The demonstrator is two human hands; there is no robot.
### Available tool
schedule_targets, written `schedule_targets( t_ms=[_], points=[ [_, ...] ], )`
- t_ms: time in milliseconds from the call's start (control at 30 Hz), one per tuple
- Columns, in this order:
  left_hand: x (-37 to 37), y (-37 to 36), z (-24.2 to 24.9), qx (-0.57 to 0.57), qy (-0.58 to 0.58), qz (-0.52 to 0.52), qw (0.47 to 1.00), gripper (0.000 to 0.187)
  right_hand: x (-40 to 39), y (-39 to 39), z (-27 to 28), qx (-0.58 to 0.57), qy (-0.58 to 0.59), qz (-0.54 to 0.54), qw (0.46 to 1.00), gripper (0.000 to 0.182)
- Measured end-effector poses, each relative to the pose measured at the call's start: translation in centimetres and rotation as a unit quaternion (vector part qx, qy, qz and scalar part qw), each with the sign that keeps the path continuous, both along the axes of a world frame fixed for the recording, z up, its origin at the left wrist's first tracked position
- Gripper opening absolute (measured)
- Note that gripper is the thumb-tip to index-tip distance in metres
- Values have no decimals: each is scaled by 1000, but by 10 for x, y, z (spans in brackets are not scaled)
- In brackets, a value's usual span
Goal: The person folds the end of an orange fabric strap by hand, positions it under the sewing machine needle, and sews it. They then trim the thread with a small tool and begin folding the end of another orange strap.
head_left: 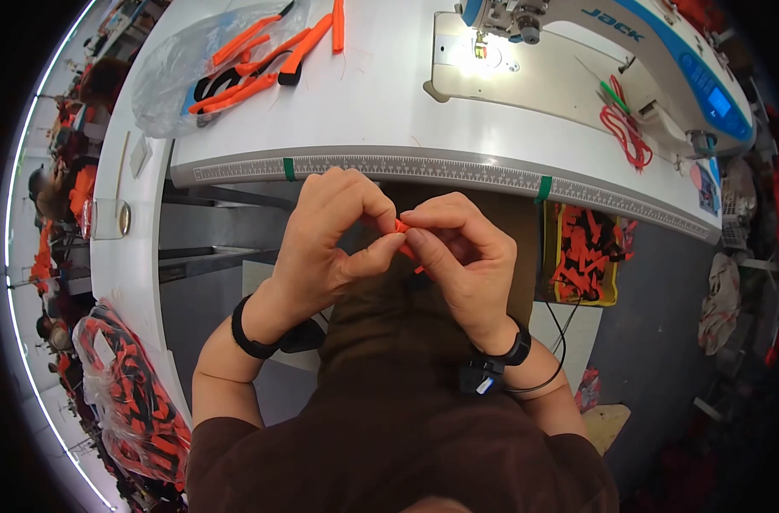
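Both hands meet above my lap, just in front of the table edge. A small orange fabric piece is pinched between them, mostly covered by the fingertips. My left hand grips it from the left with thumb and index finger. From the right, my right hand closes thumb and fingers on the same piece. Part of the orange fabric hangs below the fingertips. Orange and black strips lie on the table beyond, partly on a clear plastic bag.
A sewing machine with its lamp lit stands at the upper right, red cord beside it. A measuring tape runs along the table edge. A yellow bin of orange pieces is below right; a filled bag lies lower left.
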State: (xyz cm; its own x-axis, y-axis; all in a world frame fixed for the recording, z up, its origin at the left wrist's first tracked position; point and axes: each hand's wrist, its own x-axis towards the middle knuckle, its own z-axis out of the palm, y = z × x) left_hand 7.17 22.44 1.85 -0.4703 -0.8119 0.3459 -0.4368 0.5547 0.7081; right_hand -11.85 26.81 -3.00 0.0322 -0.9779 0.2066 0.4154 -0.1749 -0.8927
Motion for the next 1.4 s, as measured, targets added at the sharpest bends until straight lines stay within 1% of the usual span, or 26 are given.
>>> schedule_targets(
  t_ms=[33, 267, 367, 433, 467, 533, 667, 733, 767, 833, 867, 933, 967, 1000, 1100, 1200, 1267, 1300, 1333, 1367, 1400],
  points=[
    [0, 0, 1, -22, -14, -6, 1000, 17, 0, 0, 0, -6, -3, -5, 1000, 19],
    [1, 2, 10, -69, -58, -11, 996, 16, 0, -1, 0, -33, 34, -30, 998, 21],
    [0, 4, 12, -94, -84, -5, 992, 17, 2, 0, -1, -54, 50, -54, 996, 22],
    [-1, 5, 13, -118, -108, 12, 987, 17, 2, 1, 0, -60, 81, -84, 991, 21],
    [-1, 5, 13, -118, -108, 12, 987, 17, 3, 1, 0, -59, 81, -84, 991, 21],
    [-2, 5, 13, -91, -79, 17, 993, 16, 5, 1, 1, -25, 34, -81, 996, 21],
    [-2, 3, 21, -108, -103, 6, 989, 16, 1, 3, -1, -11, 41, -78, 996, 22],
    [-3, 3, 24, -139, -135, -4, 981, 15, 0, 2, -3, -51, 73, -83, 993, 23],
    [-2, 2, 24, -140, -135, -4, 981, 15, 0, 2, -3, -52, 72, -83, 993, 23],
    [-2, -2, 23, -137, -123, -18, 983, 14, 1, 3, 0, -15, 55, -62, 996, 23],
    [-2, -4, 22, -149, -125, -17, 981, 14, 1, 3, 3, 5, 17, -50, 999, 22],
    [-1, -4, 19, -116, -80, -17, 990, 15, -1, 1, 0, -20, 55, -76, 995, 23],
    [-1, -4, 18, -104, -78, -20, 991, 16, -1, 1, 2, -7, 47, -81, 996, 21],
    [-2, -3, 20, -90, -67, -20, 993, 16, -2, 0, 3, -18, 43, -77, 996, 21],
    [2, -5, 20, -87, -62, -34, 994, 14, -2, 1, 5, -37, 116, -114, 986, 18],
    [0, -5, 17, -74, -64, -29, 995, 12, -3, 1, 7, -77, 142, -136, 977, 19],
    [-1, -4, 16, -37, -45, -29, 998, 11, -1, 0, 5, -78, 131, -128, 980, 20],
    [1, -3, 17, -13, -54, -31, 998, 12, -1, 0, 5, -72, 127, -129, 981, 20],
    [1, -3, 17, -17, -56, -26, 998, 12, -1, 0, 3, -65, 123, -130, 982, 20],
    [1, -2, 17, -7, -55, -29, 998, 12, -3, -2, -2, -93, 133, -123, 979, 21],
    [2, -2, 18, 4, -52, -32, 998, 11, -3, -1, -2, -97, 131, -120, 979, 21]
  ],
)
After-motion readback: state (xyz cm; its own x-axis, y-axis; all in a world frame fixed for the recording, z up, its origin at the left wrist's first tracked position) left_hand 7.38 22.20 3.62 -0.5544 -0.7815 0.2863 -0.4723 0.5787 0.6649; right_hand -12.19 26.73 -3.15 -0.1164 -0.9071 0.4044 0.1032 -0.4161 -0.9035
